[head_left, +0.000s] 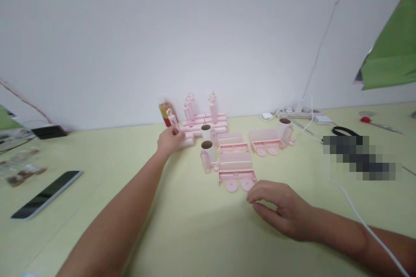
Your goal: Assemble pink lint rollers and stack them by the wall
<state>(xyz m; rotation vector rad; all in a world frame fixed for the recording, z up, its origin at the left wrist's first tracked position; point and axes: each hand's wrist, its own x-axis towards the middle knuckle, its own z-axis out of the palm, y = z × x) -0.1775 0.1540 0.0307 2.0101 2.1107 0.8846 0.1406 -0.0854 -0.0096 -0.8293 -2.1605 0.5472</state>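
The left hand (170, 140) reaches to the far side of the pale green table (188, 229), its fingers closed round the lower part of a small pink bottle (173, 117). The bottle is slim and slightly translucent, with a loop-shaped top, and it tilts a little to the left — just in front of a yellow-and-red container (165, 111) by the wall. To its right, similar pink bottles (213, 110) stand upright on rows of long pink boxes (216, 130). The right hand (281, 207) grasps nothing; its fingers are loosely bent over the near part of the table, beside two flat pink discs (231, 185), and whether the fingertips touch the right one I cannot tell. Just beyond the discs lies a pink case (235, 162) with a frosted lid, and left of that stands a white roll (208, 150) with a brown inside.
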